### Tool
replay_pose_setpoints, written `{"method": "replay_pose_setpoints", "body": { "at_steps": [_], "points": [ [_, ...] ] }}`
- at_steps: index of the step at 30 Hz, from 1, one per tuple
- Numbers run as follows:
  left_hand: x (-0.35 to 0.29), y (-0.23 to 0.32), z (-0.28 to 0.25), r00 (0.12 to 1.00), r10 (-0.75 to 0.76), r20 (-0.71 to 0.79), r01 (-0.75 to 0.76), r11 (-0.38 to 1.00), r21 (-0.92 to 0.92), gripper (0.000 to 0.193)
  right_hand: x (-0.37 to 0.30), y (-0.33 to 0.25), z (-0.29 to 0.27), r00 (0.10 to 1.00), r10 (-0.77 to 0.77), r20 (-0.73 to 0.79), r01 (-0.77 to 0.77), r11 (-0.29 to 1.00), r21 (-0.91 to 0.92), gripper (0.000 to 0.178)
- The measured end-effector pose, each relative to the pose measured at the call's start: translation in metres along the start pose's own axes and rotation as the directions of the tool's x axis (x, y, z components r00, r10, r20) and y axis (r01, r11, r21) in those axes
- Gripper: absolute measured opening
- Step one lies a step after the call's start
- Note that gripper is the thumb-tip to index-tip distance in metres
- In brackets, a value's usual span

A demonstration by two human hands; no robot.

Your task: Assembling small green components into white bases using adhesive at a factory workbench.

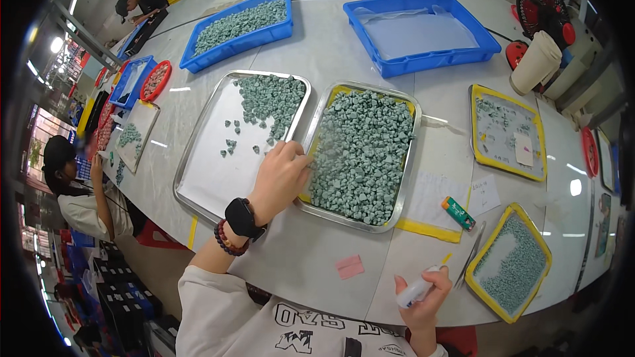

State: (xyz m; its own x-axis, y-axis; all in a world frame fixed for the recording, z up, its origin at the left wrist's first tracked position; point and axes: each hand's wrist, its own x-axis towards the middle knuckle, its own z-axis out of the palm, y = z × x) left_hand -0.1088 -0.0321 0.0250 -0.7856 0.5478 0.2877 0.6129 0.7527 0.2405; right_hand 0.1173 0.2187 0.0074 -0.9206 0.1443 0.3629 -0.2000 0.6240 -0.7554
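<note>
My left hand, with a black watch and beaded bracelets on its wrist, is over the adjoining rims of two metal trays. Its fingers are curled together, and what they hold, if anything, is hidden. The left tray has a white lining, with small grey-green stones heaped at its far right and a few scattered loose. In the right tray, similar stones cover nearly the whole bottom. Low at the right, my right hand is closed around a small white bottle.
Beyond the trays stand a blue bin of stones and a blue bin lined with film. Yellow-edged trays lie to the right, near a green-and-orange tube, tweezers and a pink slip. Two other people work at the left.
</note>
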Motion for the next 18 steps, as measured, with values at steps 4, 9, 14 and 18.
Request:
{"method": "replay_pose_setpoints", "body": {
  "at_steps": [4, 9, 14, 18],
  "points": [
    [0.002, -0.003, 0.002, 0.999, 0.042, -0.021, -0.041, 0.999, 0.033, 0.016, -0.011, 0.004, 0.008, 0.986, 0.008, -0.166, 0.016, 0.99, 0.144, 0.053],
    [-0.013, 0.023, -0.026, 0.983, -0.184, -0.004, 0.163, 0.879, -0.449, 0.018, -0.004, 0.0, 0.006, 0.969, -0.092, -0.228, 0.137, 0.973, 0.187, 0.054],
    [-0.064, 0.069, -0.027, 0.71, 0.261, 0.654, 0.694, -0.1, -0.713, 0.021, 0.021, -0.026, 0.006, 0.948, -0.274, 0.163, 0.211, 0.921, 0.327, 0.046],
    [-0.063, 0.088, 0.006, 0.557, 0.428, 0.712, 0.829, -0.334, -0.448, 0.02, 0.029, -0.024, 0.019, 0.942, -0.312, 0.125, 0.257, 0.909, 0.33, 0.031]
  ]
}}
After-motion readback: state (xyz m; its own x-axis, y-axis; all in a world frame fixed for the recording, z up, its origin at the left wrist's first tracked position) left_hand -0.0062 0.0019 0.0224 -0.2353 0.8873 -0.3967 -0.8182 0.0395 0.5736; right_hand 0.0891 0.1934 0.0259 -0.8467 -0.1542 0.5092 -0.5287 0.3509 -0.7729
